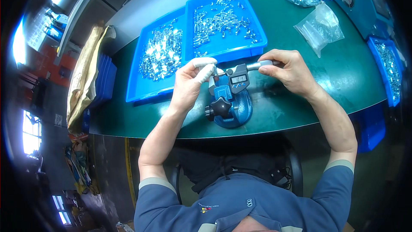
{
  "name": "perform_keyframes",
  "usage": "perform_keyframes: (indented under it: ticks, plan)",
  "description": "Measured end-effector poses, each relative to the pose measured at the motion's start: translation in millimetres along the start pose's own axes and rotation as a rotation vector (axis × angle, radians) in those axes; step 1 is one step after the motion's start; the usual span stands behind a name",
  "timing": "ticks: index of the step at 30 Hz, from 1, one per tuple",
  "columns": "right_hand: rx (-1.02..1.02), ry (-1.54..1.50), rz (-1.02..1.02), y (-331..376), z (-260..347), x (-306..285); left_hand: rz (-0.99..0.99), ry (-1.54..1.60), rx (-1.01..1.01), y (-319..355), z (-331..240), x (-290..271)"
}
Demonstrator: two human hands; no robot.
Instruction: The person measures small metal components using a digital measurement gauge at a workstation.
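The micrometer (237,87) sits in its blue stand (244,111), near the front edge of the green surface (283,111), between the person and the two blue trays of small metal pieces (219,21). The step in hand seems to be the measuring of one such piece.

The right hand (295,71) has its thumb and fingers gripping the turning end of the micrometer. The left hand (187,85) is at the other end, its covered fingertips (205,62) beside the measuring gap. They hide this place, so I cannot tell whether they are closed on a piece.

To do this well, I think the left fingers should keep a piece straight across the gap, flat against the fixed face, because a tilted piece may give a false number. The right fingers should turn slowly and lightly, and stop at the first even contact; too strong turning could press the piece or lift the frame. The black knob (221,107) of the stand should be tight, so that nothing swings. The small screen (239,78) faces upward and no finger covers it, which is good: it is better to read it only when the number is steady.
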State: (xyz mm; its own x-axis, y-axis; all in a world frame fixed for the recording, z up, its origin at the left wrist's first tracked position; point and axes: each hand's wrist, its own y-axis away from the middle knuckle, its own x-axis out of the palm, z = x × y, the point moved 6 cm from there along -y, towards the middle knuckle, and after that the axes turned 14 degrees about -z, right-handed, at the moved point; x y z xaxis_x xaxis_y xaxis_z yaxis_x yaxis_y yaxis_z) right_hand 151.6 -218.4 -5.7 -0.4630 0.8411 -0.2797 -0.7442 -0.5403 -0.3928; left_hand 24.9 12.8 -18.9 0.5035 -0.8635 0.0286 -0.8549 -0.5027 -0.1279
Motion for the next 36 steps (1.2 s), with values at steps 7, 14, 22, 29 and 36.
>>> perform_keyframes:
  ticks: [7, 14, 22, 29, 36]
  plan:
    - [-0.011, -0.001, -0.009, 0.2, 0.6, 0.6, -0.014, -0.016, 0.038, 1.1, 0.5, -1.2]
    - [0.032, 0.016, 0.011, -0.2, 2.6, 2.2, -0.025, 0.007, 0.019, 2.4, 0.5, -0.1]
    - [0.055, 0.042, 0.026, 0.6, -1.2, -0.4, -0.024, 0.038, 0.055, 3.0, 4.2, 3.9]
    - [0.048, 0.011, 0.025, -2.7, 1.0, 1.4, -0.053, 0.065, 0.003, 7.6, 3.1, 6.1]
    - [0.037, 0.034, -0.008, -2.1, -5.0, 5.8, -0.011, 0.116, 0.043, 6.7, 7.5, 1.5]
